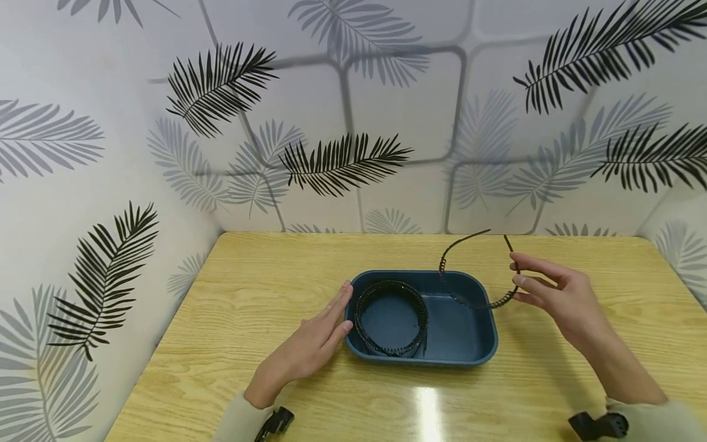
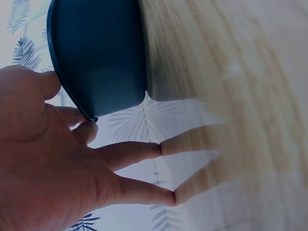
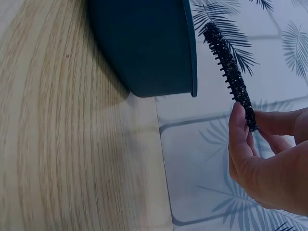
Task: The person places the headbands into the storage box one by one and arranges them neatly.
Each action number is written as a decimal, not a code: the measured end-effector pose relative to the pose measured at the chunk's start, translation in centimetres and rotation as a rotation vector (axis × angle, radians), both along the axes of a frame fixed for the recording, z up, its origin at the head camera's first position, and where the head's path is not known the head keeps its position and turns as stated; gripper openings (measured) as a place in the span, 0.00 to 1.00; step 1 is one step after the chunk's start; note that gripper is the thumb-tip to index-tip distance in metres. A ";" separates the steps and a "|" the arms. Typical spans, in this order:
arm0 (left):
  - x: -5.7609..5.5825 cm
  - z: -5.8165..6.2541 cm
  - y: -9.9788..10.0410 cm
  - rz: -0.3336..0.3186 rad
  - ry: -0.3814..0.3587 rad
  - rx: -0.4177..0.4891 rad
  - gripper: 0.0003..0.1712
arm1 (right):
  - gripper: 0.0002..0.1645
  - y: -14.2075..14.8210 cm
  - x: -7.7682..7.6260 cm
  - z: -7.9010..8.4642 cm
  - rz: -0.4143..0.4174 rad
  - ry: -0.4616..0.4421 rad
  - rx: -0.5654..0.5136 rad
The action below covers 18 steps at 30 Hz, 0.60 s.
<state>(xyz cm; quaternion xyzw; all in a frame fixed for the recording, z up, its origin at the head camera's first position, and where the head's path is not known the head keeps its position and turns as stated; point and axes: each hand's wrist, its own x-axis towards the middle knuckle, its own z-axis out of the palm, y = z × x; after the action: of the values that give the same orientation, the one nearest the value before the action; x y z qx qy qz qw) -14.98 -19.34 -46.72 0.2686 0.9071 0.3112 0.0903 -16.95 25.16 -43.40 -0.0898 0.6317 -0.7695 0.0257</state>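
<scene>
A dark blue rectangular tub [image 1: 455,328] with rounded corners stands on the table. My left hand [image 1: 312,344] rests against its left end with fingers extended, thumb and some fingers at the rim [image 2: 57,62], two fingertips down on the tabletop. Inside the tub, on the left, lie black toothed headbands [image 1: 424,316] nested as a ring. Above the tub's right edge, my right hand [image 1: 571,301] pinches another black headband [image 1: 504,299] between thumb and fingers, its open ends pointing away from me. In the right wrist view, that headband [image 3: 233,77] shows teeth and a speckled, glittery surface.
The light wood table [image 1: 259,282] meets a wall [image 1: 309,110] papered with feather-like leaves along its far edge. Another papered wall [image 1: 44,202] stands to the left. Black wrist devices [image 1: 599,425] sit at both sleeves.
</scene>
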 end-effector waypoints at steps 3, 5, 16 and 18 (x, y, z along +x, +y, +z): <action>0.0 0.0 0.0 -0.006 0.001 0.001 0.37 | 0.28 -0.7 -0.1 -0.1 0.006 0.003 0.022; -0.1 -0.1 0.0 -0.008 0.001 -0.003 0.37 | 0.28 -1.2 -0.3 -0.1 0.007 0.003 0.037; -0.1 -0.3 0.0 -0.027 0.038 0.014 0.36 | 0.28 -3.5 -0.7 -0.1 0.029 0.027 0.105; -0.1 -0.3 0.0 -0.024 0.031 0.012 0.37 | 0.28 -4.1 -0.9 -0.2 0.035 0.028 0.121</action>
<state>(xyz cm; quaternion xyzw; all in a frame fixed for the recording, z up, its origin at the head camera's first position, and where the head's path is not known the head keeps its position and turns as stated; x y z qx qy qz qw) -15.04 -19.38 -46.98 0.2849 0.9032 0.3112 0.0783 -17.80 21.11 -43.56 -0.1097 0.6758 -0.7280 0.0356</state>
